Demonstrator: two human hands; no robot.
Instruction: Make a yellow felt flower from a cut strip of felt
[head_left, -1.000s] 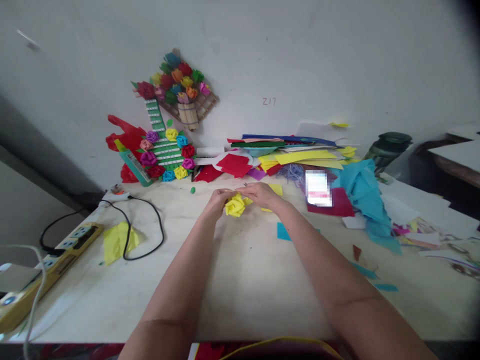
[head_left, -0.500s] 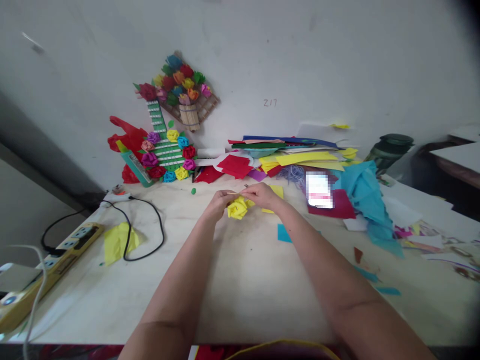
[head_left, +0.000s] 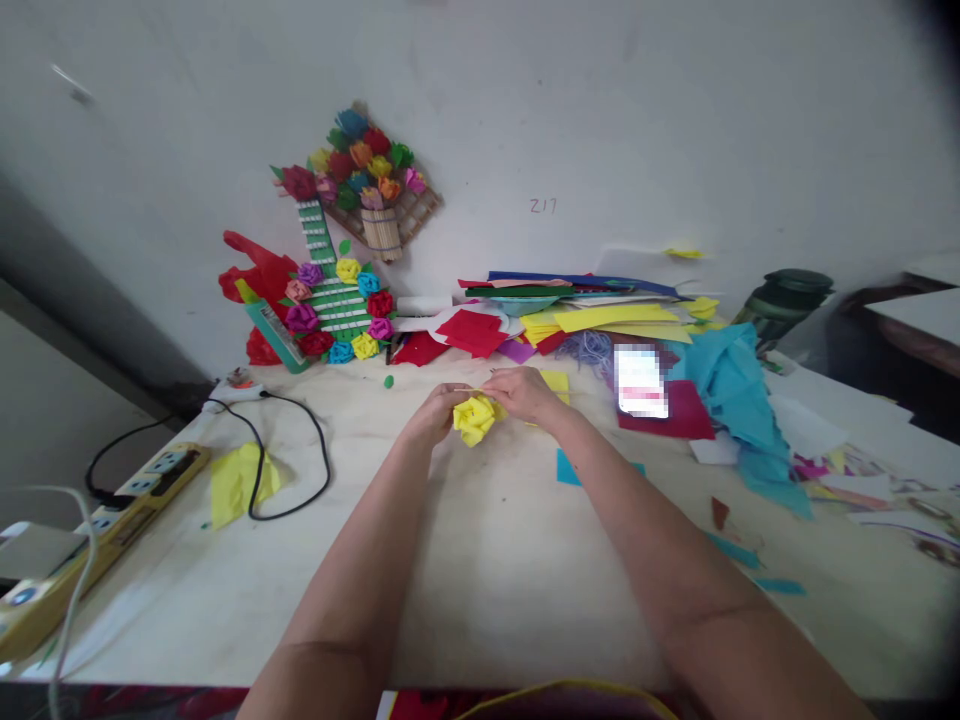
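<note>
A yellow crepe-paper flower [head_left: 474, 420] hangs between my two hands, its folded petals facing me. My left hand [head_left: 438, 412] is closed at the flower's left side, its fingertips partly hidden. A thin pale stick [head_left: 470, 389] runs along the flower's upper edge from one hand to the other. My right hand [head_left: 522, 392] pinches near the stick's right end, and its fingers cover part of the flower. Behind the right hand lies a yellow paper piece [head_left: 556, 386]. Near the right forearm is a blue paper piece [head_left: 568, 467].
A power strip [head_left: 142, 490], black cable [head_left: 328, 455] and yellow crumpled paper [head_left: 238, 485] are on the left. Flower-decorated crafts [head_left: 341, 300] lean on the wall. Stacked coloured paper [head_left: 600, 318], a phone [head_left: 642, 382], blue crepe paper [head_left: 720, 375] and a dark bottle [head_left: 791, 300] are further right.
The yellow flower has turned slightly, so its front shows more fully toward me. Both hands keep nearly the same place and stay closed.
</note>
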